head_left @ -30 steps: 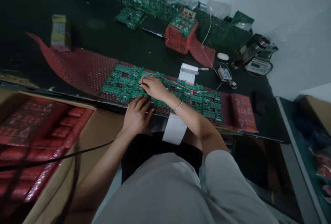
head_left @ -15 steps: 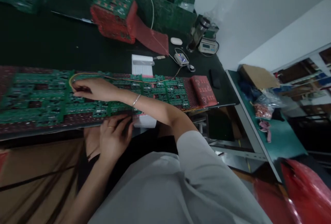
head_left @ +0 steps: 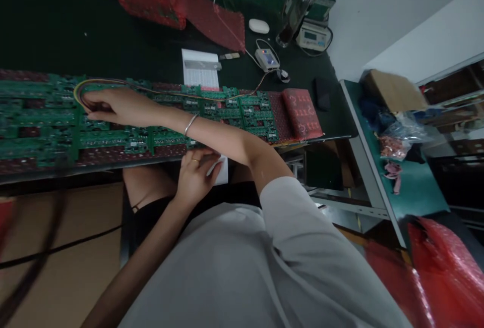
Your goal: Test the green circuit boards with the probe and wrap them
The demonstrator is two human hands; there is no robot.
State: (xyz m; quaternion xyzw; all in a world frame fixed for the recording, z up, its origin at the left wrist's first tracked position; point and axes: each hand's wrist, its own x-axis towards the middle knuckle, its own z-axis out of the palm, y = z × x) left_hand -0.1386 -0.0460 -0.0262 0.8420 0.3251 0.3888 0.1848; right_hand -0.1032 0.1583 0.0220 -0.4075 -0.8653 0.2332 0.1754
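Note:
My right hand (head_left: 109,106) reaches across the bench to the left, closed on the end of a bundle of thin coloured wires (head_left: 181,95). The wires loop round its fingertips and run right, over the boards, to a small box with a lit display (head_left: 266,59). Beneath this hand lie rows of green circuit boards (head_left: 260,118); its fingertips are partly hidden. My left hand (head_left: 196,171), with a ring on one finger, is at the bench's front edge above my lap. Its fingers are loosely bent, thumb apart, beside a white sheet (head_left: 222,172).
Red bubble wrap (head_left: 280,116) lies under the boards, with a wrapped red packet (head_left: 302,113) at their right end. Behind are a printed sheet with a ruler (head_left: 200,68), a white oval case (head_left: 259,26), a flask (head_left: 298,10) and a scale (head_left: 313,36). A black phone-like object (head_left: 321,94) lies right.
The view has shifted, so the bench items sit higher in the picture. My left hand has moved right along the edge, to the white sheet. My right hand keeps hold of the wires.

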